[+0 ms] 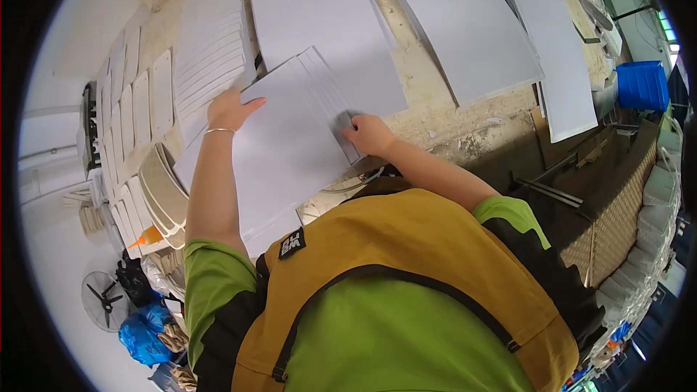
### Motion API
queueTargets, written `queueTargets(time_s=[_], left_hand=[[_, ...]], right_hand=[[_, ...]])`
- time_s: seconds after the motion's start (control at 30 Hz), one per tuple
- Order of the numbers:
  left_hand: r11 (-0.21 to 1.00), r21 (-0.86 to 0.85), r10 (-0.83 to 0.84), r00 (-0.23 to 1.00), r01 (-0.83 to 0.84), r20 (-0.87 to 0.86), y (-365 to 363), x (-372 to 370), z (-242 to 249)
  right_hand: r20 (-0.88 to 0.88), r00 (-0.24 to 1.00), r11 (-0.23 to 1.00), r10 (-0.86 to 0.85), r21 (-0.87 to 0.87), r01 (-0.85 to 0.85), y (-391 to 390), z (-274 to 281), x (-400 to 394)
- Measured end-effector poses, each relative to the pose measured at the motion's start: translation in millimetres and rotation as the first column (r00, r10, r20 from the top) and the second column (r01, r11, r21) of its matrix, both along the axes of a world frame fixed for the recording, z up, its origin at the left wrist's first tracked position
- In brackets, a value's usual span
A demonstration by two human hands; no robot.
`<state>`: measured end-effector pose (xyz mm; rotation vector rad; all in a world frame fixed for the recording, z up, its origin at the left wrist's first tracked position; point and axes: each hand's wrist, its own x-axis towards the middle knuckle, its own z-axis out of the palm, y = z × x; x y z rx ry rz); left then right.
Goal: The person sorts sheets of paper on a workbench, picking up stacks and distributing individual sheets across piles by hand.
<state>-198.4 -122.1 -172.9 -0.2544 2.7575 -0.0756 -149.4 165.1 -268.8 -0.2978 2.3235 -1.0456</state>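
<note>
A large white sheet [268, 149] lies tilted on the worktable in front of me. Along its right side runs a narrow band of layered white strips [316, 87]. My left hand [234, 110] rests at the sheet's far left edge, thumb spread away from the fingers, beside a fanned stack of white pieces [210, 58]. At the near end of the strips is my right hand [370, 136], its fingers curled and closed on their edge. Those fingertips are partly hidden. Another large white sheet stack [319, 14] lies just beyond.
More white sheet stacks [465, 22] lie to the right, one overhanging the table's [472, 127] near edge. Curved cream boards [161, 185] and an orange-tipped bottle [150, 236] are at left. A blue bin [642, 86] stands far right; a fan [104, 300] is lower left.
</note>
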Motion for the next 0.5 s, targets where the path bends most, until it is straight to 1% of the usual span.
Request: queueTargets(time_s=[0.03, 0.13, 0.17, 0.27, 0.3, 0.4, 0.43, 0.5], left_hand=[[1.0, 0.004, 0.007, 1.0, -0.007, 0.0, -0.9, 3.6, -2.5], [0.999, 0.036, -0.017, 0.966, 0.028, -0.256, -2.2, 14.6, -10.2], [0.999, 0.039, -0.013, 0.966, 0.024, -0.257, -4.5, 15.8, -9.8], [0.992, 0.123, -0.009, 0.994, 0.022, -0.108, -5.8, 14.3, 5.7], [0.992, 0.124, -0.009, 0.994, 0.022, -0.111, -6.9, 13.8, 6.4], [0.996, 0.058, -0.068, 0.997, 0.069, -0.025, -11.4, 11.5, 9.1], [0.996, 0.058, -0.073, 0.997, 0.074, -0.031, -13.4, 11.9, 10.6], [0.981, 0.128, -0.132, 0.984, 0.147, -0.119, -17.0, 18.3, 16.0]], right_hand=[[0.0, 1.0, 1.0, 0.007, 0.004, -0.007, -0.5, 4.6, 0.7], [-0.003, 1.0, 0.982, 0.01, 0.186, -0.009, -1.1, 22.3, 4.1], [-0.004, 1.0, 0.982, 0.014, 0.188, -0.013, -0.2, 22.7, 6.5], [-0.258, 0.953, 0.98, -0.158, 0.074, 0.182, 5.7, 22.4, 12.3], [-0.261, 0.952, 0.98, -0.158, 0.074, 0.183, 5.3, 22.1, 12.0], [-0.262, 0.947, 0.976, -0.187, 0.057, 0.209, 6.4, 19.2, 8.1], [-0.267, 0.944, 0.975, -0.192, 0.057, 0.214, 7.9, 15.3, 5.2], [-0.163, 0.969, 0.982, -0.187, -0.035, 0.184, 13.6, 7.9, -3.6]])
